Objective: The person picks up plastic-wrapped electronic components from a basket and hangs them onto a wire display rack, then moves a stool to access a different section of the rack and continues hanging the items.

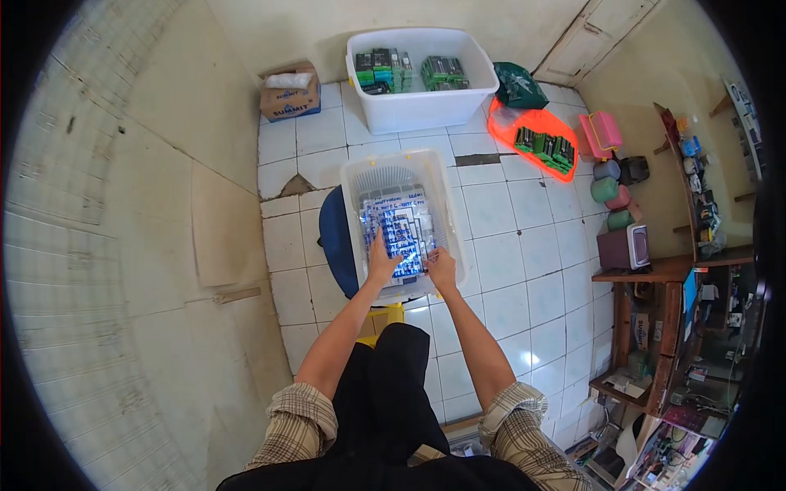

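Observation:
A translucent white plastic bin (453, 215) stands in front of me, partly over a round dark blue object (336, 245). Inside it lies a stack of flat packets (402, 230) in clear plastic, bearing blue handwriting. My left hand (382, 261) rests along the left side of the packets, thumb on top, and grips them. At their lower right edge, my right hand (441, 267) has its fingers bent close together at the plastic; whether it pinches the edge cannot be told.
Beyond is a large white tub (424, 113) with green and black boxes. An orange tray (562, 170) holds similar boxes beside a dark green bag (521, 86). A cardboard box (290, 101) stands back left, wooden shelving (660, 270) at right. Part of a yellow stool (387, 316) shows near my knees.

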The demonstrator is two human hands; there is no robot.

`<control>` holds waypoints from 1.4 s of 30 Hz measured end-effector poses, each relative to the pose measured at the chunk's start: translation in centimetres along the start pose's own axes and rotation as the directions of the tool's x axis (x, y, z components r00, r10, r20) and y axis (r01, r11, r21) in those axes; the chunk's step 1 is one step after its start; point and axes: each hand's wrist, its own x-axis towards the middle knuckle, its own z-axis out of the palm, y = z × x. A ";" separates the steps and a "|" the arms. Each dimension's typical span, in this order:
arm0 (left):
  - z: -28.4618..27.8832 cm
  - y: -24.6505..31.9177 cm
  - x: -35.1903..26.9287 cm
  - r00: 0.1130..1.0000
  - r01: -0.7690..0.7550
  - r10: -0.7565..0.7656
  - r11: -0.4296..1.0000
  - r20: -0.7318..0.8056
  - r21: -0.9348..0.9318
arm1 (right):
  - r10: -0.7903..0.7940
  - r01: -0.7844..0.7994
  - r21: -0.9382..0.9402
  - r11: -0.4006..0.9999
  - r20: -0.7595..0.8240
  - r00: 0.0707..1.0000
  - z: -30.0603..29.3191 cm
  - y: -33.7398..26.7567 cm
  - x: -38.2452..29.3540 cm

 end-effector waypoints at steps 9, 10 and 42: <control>1.3 -5.6 1.8 0.968 0.233 -0.252 0.908 0.010 0.347 | 0.211 -0.168 -0.366 0.915 0.081 0.974 5.3 3.2 2.8; 1.4 -5.3 2.0 0.943 0.302 -0.329 0.903 0.041 0.305 | 0.241 -0.186 -0.386 0.904 0.100 0.965 5.2 3.7 3.0; -26.7 29.0 -44.1 0.378 0.231 -0.093 0.973 -0.921 -0.003 | -0.693 0.818 0.236 0.525 0.676 0.250 -2.2 -44.6 -11.0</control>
